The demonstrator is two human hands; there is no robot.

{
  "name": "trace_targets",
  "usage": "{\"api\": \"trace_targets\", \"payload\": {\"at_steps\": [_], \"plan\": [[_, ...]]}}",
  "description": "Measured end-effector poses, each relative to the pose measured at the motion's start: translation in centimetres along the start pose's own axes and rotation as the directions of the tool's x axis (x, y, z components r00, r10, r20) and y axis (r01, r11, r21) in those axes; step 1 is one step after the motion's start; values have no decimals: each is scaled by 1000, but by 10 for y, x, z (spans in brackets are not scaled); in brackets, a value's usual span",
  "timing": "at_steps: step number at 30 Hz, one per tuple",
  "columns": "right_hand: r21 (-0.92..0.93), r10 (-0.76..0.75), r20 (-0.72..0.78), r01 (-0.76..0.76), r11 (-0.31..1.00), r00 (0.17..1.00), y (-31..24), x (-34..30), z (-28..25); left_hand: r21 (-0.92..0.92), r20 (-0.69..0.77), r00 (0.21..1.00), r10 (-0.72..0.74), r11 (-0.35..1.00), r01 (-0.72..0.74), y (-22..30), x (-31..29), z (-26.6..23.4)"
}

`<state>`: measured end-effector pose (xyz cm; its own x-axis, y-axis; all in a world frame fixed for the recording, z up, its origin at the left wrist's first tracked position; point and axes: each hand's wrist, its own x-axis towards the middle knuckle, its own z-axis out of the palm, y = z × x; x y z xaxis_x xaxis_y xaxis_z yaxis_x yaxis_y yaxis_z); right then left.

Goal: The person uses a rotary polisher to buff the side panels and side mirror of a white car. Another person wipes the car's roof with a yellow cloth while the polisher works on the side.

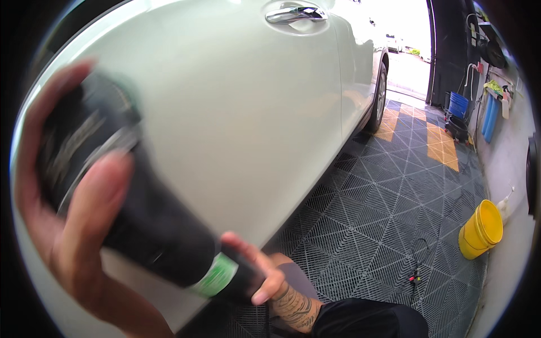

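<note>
Held up close at the left is a black power polisher with a green label near its rear end. My left hand wraps round its broad head, thumb on the near side and fingers over the far edge; motion blurs this part. My right hand grips the narrow rear end beside the label, and a dark cord hangs below it. The pad side of the head is mostly hidden. Behind the polisher stands the glossy white side of a car, with a chrome door handle at the top.
Dark grey slatted tiles with orange patches cover the floor. A yellow bucket stands by the right wall, and a blue bucket farther back. A thin dark hose lies on the floor. Spray bottles and cloths hang on the wall.
</note>
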<state>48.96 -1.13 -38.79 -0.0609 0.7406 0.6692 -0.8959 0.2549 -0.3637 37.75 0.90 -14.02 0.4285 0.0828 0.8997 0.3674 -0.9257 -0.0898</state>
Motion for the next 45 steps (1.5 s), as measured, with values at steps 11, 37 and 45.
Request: {"api": "trace_targets", "payload": {"at_steps": [11,37,45], "plan": [[266,-299,232,236,935,926,-25,11,-40,-180,39,999,10,984,-3,29,40,90],[-318,295,226,-216,923,928,268,-3,113,-81,-463,873,-154,988,131,-94,-228,-313],[-464,376,435,-155,872,818,299,39,169,-209,-678,681,-276,961,181,-108,-282,-360]]}}
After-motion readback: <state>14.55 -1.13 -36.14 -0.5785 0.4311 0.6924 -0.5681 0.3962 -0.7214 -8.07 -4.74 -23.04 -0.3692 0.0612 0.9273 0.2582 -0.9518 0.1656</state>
